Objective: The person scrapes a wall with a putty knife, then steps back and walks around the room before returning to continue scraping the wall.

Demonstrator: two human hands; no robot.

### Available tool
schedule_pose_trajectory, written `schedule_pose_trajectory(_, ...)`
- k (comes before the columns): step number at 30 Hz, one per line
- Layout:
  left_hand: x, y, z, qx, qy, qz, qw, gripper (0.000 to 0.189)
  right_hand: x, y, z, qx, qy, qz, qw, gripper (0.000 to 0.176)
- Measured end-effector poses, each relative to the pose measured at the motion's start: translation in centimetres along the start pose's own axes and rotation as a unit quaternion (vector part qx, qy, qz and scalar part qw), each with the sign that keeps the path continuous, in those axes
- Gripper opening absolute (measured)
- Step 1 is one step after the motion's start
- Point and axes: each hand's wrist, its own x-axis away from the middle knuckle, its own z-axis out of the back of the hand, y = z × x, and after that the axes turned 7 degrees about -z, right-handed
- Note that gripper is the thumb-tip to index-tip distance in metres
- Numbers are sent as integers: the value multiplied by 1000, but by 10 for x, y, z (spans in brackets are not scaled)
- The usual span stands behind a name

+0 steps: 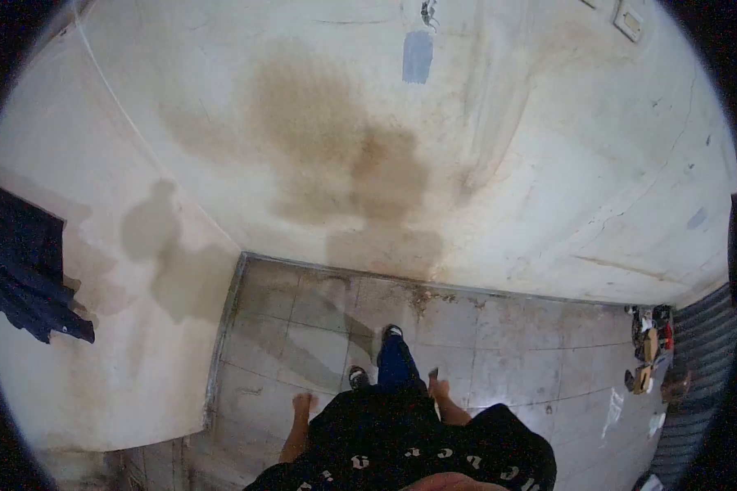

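Note:
My left hand (304, 402) hangs low at my left side, above the tiled floor, touching nothing. Its fingers look loosely apart, though they are small and slightly blurred. My right hand (438, 386) is at my right side near my blue trouser leg (396, 364). Its fingers look closed around a small dark thing (433, 373) that is too small to name. Both of my feet, in dark-and-white footwear (392, 331), stand on the floor facing the wall. My black shirt with white lettering fills the bottom of the view.
A stained, cream wall (508, 237) rises ahead, with a grey patch (418, 57) and a switch plate (629, 20). Dark cloth (24, 254) hangs on the left wall. Clutter (648, 348) lies by a corrugated shutter (700, 368) at right. Dirt (422, 303) marks the tiles.

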Motion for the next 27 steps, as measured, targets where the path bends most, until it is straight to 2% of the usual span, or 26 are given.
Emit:
schedule_pose_trajectory(1,43,-3,-15,-43,-21,8,999,30,-19,51,-35,146,11,2,989,41)
schedule_pose_trajectory(4,128,0,-28,39,-41,141,988,29,61,78,-4,277,-5,126,953,35)
schedule_pose_trajectory(7,155,2,-29,53,-33,190,980,28,85,94,2,315,-62,206,924,36)
schedule_pose_trajectory(9,153,0,-30,44,-15,201,979,28,75,96,3,301,-102,245,916,37)
schedule_pose_trajectory(12,118,3,-22,-18,29,172,984,28,39,89,8,239,-106,239,935,38)
schedule_pose_trajectory(13,99,7,-18,-86,97,127,983,28,24,86,6,202,-83,194,956,39)
schedule_pose_trajectory(14,60,7,-4,-219,121,19,968,31,20,51,20,162,-3,108,981,36)
schedule_pose_trajectory(15,9,-12,-12,-82,-121,178,973,31,17,13,37,97,84,21,991,33)
schedule_pose_trajectory(16,-23,4,9,-234,42,-6,971,30,15,-26,53,20,171,-50,984,30)
schedule_pose_trajectory(17,-58,-1,13,-212,34,14,977,31,0,-58,77,3,153,-74,985,32)
schedule_pose_trajectory(18,-104,6,25,-197,43,-40,979,34,-5,-93,104,-13,160,-6,987,41)
schedule_pose_trajectory(19,-153,15,61,-127,0,-43,991,44,-8,-129,130,-29,165,64,984,49)
schedule_pose_trajectory(20,-186,24,46,240,74,23,968,42,-22,-158,145,-116,110,64,985,45)
schedule_pose_trajectory(21,-205,79,73,568,186,52,800,41,-37,-191,161,-204,53,65,975,40)
schedule_pose_trajectory(22,-238,114,103,499,160,75,848,38,-32,-232,188,-304,-11,65,950,38)
schedule_pose_trajectory(23,-248,174,150,579,159,123,790,37,-23,-274,214,-400,-74,63,911,36)
schedule_pose_trajectory(25,-291,224,187,598,93,44,795,35,-42,-324,230,-458,-116,225,852,29)
schedule_pose_trajectory(26,-303,252,204,614,60,19,787,38,-24,-355,258,-436,-122,232,861,28)
schedule_pose_trajectory(27,-304,284,225,666,43,-51,743,40,1,-387,292,-414,-126,241,869,27)
